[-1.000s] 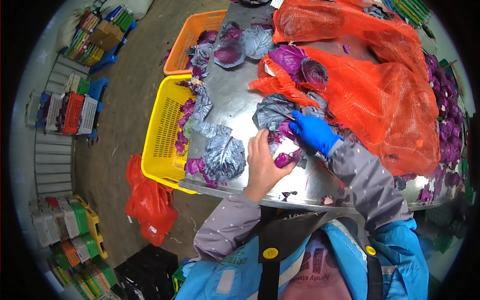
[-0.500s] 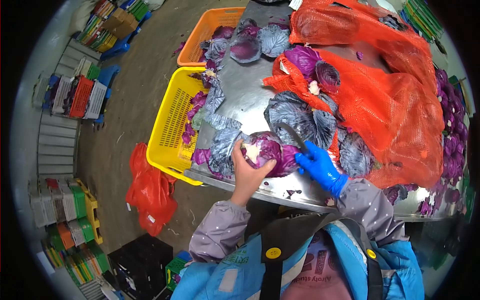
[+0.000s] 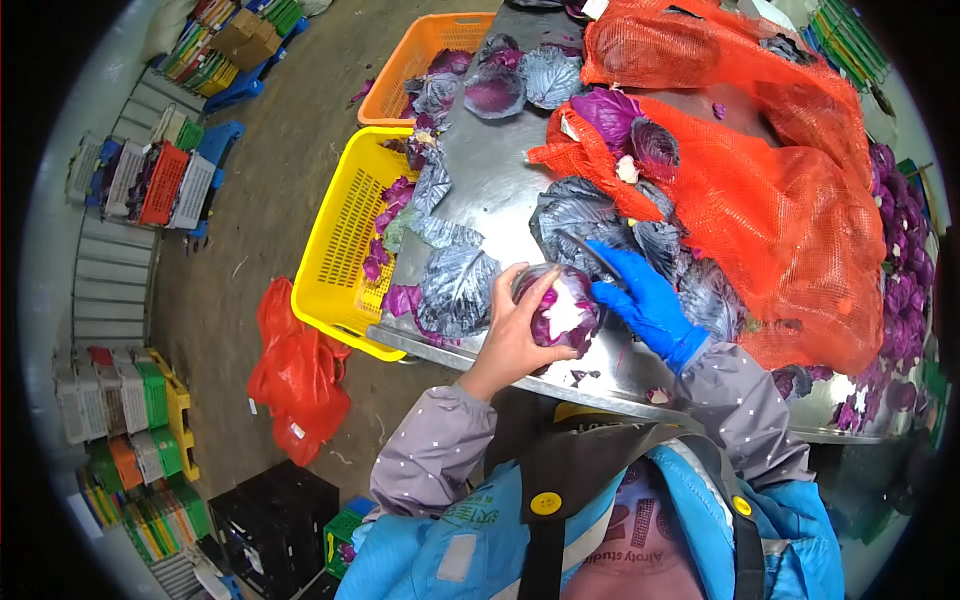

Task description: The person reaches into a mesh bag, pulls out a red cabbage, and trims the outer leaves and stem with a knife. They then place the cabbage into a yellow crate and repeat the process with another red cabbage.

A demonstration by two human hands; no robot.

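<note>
My bare left hand (image 3: pixel 515 330) is wrapped round a red cabbage (image 3: pixel 562 312) just above the near edge of the metal table. The cabbage's pale cut stem end faces up and to the right. My right hand (image 3: pixel 645 310), in a blue glove, is right beside the cabbage and closed on a knife (image 3: pixel 588 250); its dark blade points up and to the left, and the handle is hidden by the glove. Dark outer cabbage leaves (image 3: pixel 457 290) lie left of my left hand, and more leaves (image 3: pixel 580 220) spread beyond the knife.
A yellow crate (image 3: pixel 340 240) and an orange crate (image 3: pixel 395 85) with cabbage leaves stand along the table's left edge. Red mesh sacks (image 3: pixel 760 220) cover the table's right side. Several cabbages (image 3: pixel 900 290) are piled at far right. A red sack (image 3: pixel 295 370) lies on the floor.
The cabbage has turned in my left hand, so its pale stem end now faces right and up. My gloved hand's fingers have straightened along the knife, which has shifted slightly.
</note>
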